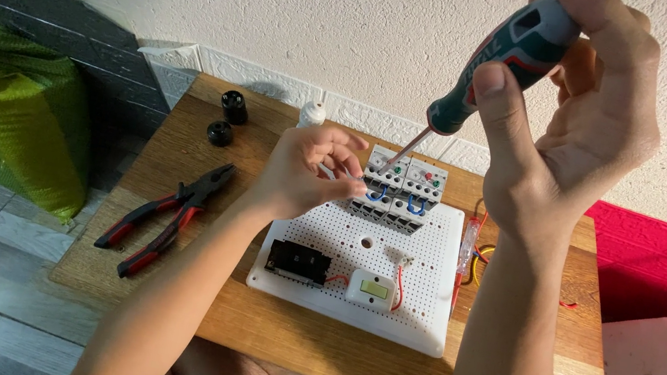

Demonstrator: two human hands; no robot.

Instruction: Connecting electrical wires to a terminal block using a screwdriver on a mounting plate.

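Right hand (581, 120) is closest to the view, its fingers wrapped around the thick ribbed handle of the screwdriver (497, 57) — a stiff, light tool that is best gripped just there. Its thin shaft slants down from the fingers to the white breaker block (403, 188). Left hand (310, 166) pinches a blue wire (375, 194) at the fingertips — soft and bendable, probably slippery, so hold it near the terminal. Pliers (168, 215) lie beyond the left wrist.

head view, looking down, close over table (309, 344)
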